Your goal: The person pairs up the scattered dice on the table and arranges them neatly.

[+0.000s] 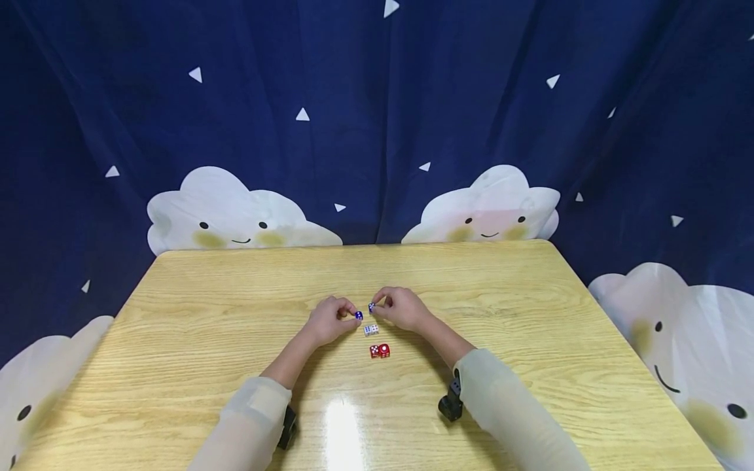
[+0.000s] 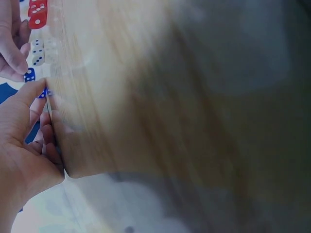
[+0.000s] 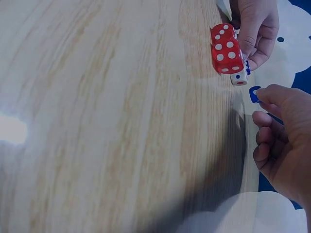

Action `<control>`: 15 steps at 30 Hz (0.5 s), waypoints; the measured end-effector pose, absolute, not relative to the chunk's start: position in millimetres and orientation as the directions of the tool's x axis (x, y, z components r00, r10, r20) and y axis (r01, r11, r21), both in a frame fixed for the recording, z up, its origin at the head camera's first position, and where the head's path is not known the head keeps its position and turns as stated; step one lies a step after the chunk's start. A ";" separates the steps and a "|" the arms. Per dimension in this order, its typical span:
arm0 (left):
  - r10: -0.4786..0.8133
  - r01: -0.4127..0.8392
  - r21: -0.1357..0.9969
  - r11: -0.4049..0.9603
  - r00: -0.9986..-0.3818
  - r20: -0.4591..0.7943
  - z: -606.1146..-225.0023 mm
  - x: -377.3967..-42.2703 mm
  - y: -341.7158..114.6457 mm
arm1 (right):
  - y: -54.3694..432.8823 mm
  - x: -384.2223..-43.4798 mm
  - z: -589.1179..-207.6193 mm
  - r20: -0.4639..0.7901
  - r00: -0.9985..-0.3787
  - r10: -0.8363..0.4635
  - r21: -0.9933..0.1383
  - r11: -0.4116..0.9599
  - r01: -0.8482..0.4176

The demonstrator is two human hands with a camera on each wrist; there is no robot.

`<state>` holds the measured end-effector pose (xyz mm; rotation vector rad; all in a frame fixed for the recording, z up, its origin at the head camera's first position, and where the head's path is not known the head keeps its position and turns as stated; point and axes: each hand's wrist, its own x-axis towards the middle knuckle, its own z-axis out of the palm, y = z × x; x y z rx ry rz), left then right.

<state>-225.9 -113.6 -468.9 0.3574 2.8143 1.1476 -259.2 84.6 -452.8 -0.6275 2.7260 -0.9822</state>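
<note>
My left hand (image 1: 331,321) pinches a blue die (image 1: 359,315) with white pips between thumb and forefinger. Just to its right, my right hand (image 1: 403,308) pinches a second blue die (image 1: 372,307) by the fingertips. A small gap separates these two dice in the head view. Nearer to me lies a pair of white dice (image 1: 371,330), side by side, with blue pips on top. Closer still are two red dice (image 1: 379,350) set against each other. In the left wrist view, the thumb and fingers cover part of the left hand's blue die (image 2: 42,93).
The dice lie on a wood-grain table (image 1: 224,307). Behind it hangs a dark blue curtain (image 1: 353,78) printed with white triangles and smiling clouds. Black wrist devices (image 1: 451,400) sit under the sleeves, and a bright glare marks the tabletop near me.
</note>
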 end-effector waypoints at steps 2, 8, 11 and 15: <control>0.246 0.184 0.696 0.694 -0.969 0.012 -468.7 -226.1 -113.5 | 83.8 -259.3 -453.8 -0.017 -0.894 -0.449 -0.638 0.693 -0.336; 0.239 0.171 0.698 0.695 -0.971 0.000 -469.2 -227.5 -113.9 | 81.0 -258.3 -456.5 -0.003 -0.884 -0.468 -0.646 0.676 -0.356; 0.238 0.171 0.700 0.693 -0.971 0.002 -469.6 -227.3 -113.8 | 79.7 -257.5 -458.1 -0.006 -0.878 -0.478 -0.650 0.669 -0.360; 0.241 0.173 0.707 0.686 -0.971 0.005 -469.4 -226.6 -113.6 | 78.3 -257.2 -459.9 -0.012 -0.877 -0.481 -0.650 0.670 -0.359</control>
